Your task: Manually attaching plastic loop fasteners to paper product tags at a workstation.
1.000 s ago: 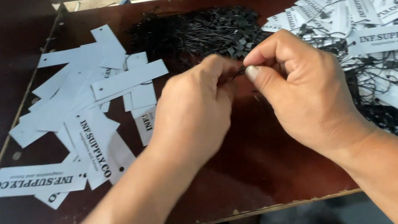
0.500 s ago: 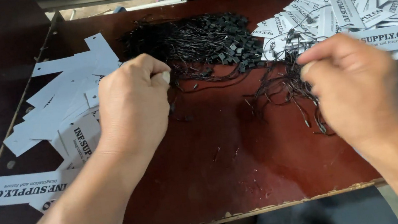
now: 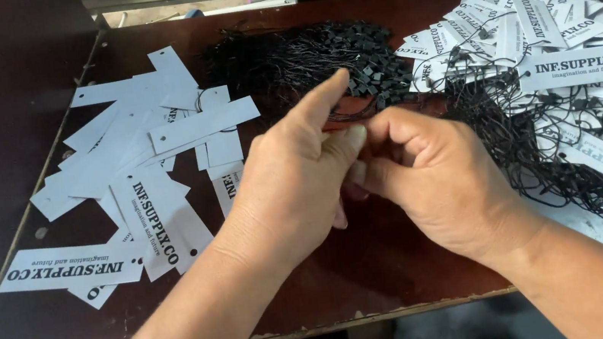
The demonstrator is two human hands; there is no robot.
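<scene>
Strings (image 3: 319, 60) lie heaped behind; I see my left hand (image 3: 302, 177) and right hand (image 3: 433, 176) pressed together, fingertips pinching (the pinched item hidden) over the bench (image 3: 375, 268)

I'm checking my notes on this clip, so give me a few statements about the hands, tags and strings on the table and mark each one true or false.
1. The left hand and right hand meet at the fingertips over the middle of the table. True.
2. The loose white tags without strings lie to the person's right. False: they lie to the left; the strung tags are piled on the right.
3. A heap of black strings sits at the far middle of the table. True.
4. The left index finger is curled into the palm. False: it points out straight, toward the black strings.
5. The table is dark reddish brown. True.
</scene>
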